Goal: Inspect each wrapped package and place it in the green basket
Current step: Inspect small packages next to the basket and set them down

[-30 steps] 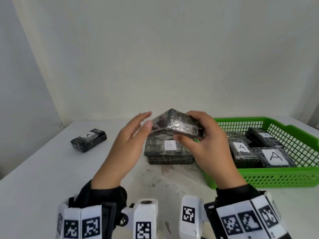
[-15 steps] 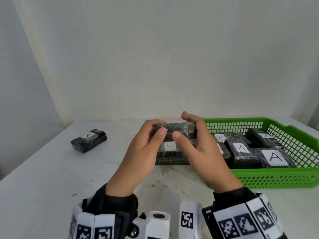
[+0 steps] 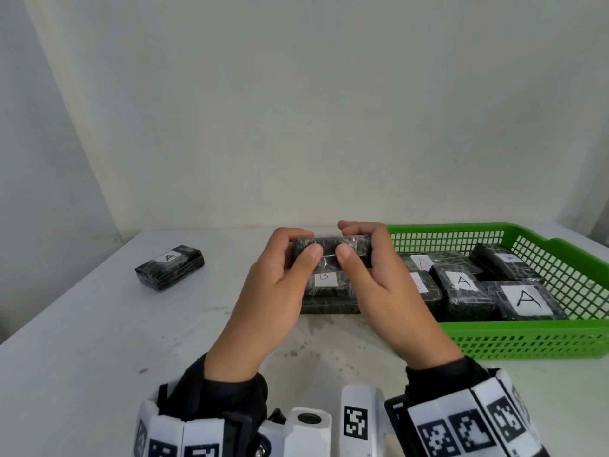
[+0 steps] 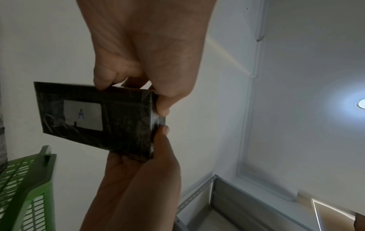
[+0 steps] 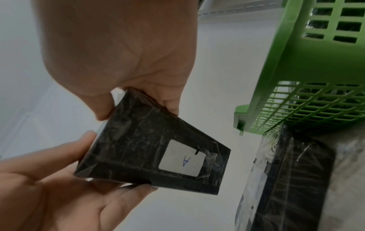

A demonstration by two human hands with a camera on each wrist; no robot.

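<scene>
Both hands hold one black film-wrapped package (image 3: 329, 249) above the table, its narrow edge turned toward me. My left hand (image 3: 304, 246) pinches its left half and my right hand (image 3: 350, 243) its right half, thumbs on the near side and fingers curled over the top. The left wrist view shows the package (image 4: 98, 118) with its white "A" label facing away; the right wrist view shows that label on the package (image 5: 138, 148) too. The green basket (image 3: 514, 341) stands right of the hands and holds several "A" packages (image 3: 524, 300).
A package labelled "B" (image 3: 326, 293) lies on the white table (image 3: 82, 357) under the hands, against the basket's left end. Another "A" package (image 3: 169, 267) lies alone at the far left. A wall rises behind the table.
The held package has been turned from tilted with a broad face up to standing on edge. Both hands now grip it closer together, thumbs side by side.
</scene>
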